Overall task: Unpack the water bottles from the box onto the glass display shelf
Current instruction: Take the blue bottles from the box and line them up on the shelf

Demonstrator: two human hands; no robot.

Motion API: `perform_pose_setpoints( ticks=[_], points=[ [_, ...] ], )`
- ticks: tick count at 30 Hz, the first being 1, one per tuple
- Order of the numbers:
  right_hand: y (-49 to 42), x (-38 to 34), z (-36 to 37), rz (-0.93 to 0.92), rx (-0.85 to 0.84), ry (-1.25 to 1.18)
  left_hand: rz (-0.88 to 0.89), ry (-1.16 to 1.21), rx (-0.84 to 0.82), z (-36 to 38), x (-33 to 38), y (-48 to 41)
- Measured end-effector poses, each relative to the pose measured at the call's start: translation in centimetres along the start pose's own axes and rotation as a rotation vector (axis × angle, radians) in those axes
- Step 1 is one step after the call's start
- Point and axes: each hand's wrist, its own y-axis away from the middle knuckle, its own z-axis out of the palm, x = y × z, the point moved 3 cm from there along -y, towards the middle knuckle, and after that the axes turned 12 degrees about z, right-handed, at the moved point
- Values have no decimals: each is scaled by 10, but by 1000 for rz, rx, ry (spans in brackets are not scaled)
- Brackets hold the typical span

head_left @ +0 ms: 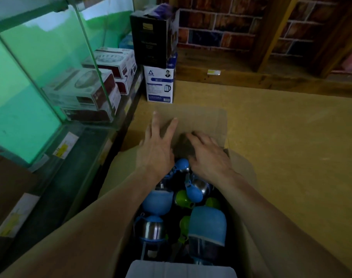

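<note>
Holding blue and green water bottles [158, 201], open box [241, 167]

We see the tan floor [281, 137] carrying the open cardboard box [201, 121] and, farther off, a white kettle carton [159, 87].

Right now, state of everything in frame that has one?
cardboard box: open, flaps folded out
far flap: folded outward, left hand on it
water bottles: in box, jumbled
left hand: open, fingers spread on far flap
right hand: fingers bent at flap fold, grip unclear
glass display shelf: holds boxed goods, no bottles visible
kettle box: closed, upright, black box on top
</note>
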Motion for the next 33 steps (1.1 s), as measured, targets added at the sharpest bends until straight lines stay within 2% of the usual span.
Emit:
perform_pose_setpoints(
  ticks=[3, 6, 12, 20, 33],
  points=[
    [-11, 5, 8, 34, -89, 10, 6, -38, -127, 18, -8, 4],
    [-16, 12, 19, 70, -147, 35, 24, -103, -170, 32, -15, 11],
    [-20, 23, 28, 106, -160, 28, -17, -39, -209, 36, -16, 2],
    [-18, 27, 27, 92, -229, 4, -82, -30, -447, 26, -13, -13],
    [8, 21, 21, 42, -241, -151, -36, 161, -211, 13, -10, 42]
  ],
)
